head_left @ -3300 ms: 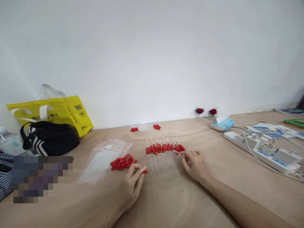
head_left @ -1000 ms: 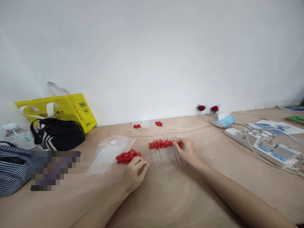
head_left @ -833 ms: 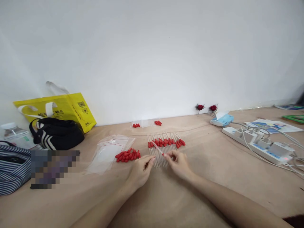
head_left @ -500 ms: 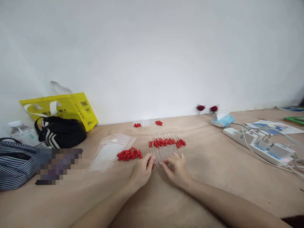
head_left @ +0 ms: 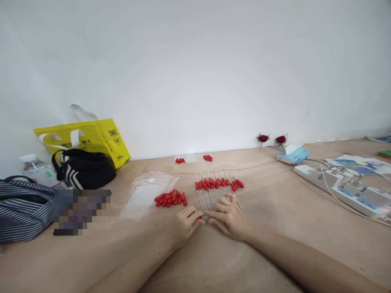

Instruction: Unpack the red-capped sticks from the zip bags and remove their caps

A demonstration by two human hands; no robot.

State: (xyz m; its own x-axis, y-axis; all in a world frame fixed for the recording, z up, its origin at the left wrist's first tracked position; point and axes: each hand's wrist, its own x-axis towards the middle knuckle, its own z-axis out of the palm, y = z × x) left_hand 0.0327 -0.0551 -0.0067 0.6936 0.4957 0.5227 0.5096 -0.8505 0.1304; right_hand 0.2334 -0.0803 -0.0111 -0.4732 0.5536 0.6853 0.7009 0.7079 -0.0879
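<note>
My left hand (head_left: 185, 224) is closed, thumb and fingers pinching a small red rubber bulb (head_left: 200, 217). A short piece of clear thin tube (head_left: 205, 218) shows between that bulb and my right hand (head_left: 229, 216). The right fingers are bent together around the tube, at the near ends of a row of clear tubes. Red rubber bulbs (head_left: 210, 183) lie across this row of thin droppers (head_left: 208, 201), which are side by side on the table. A loose pile of red rubber bulbs (head_left: 171, 198) sits left of the row, beyond my left hand.
Clear zip bags (head_left: 143, 195) lie left of the pile. Two bags with red bulbs (head_left: 180, 160) are by the wall. At left stand a yellow bag (head_left: 100, 134), a black pouch (head_left: 90, 169) and a striped bag (head_left: 24, 211). A power strip (head_left: 342, 193) with cables is at right.
Both hands have come slightly nearer to me and closer together, meeting at the red bulb and tube. The view has turned a little left.
</note>
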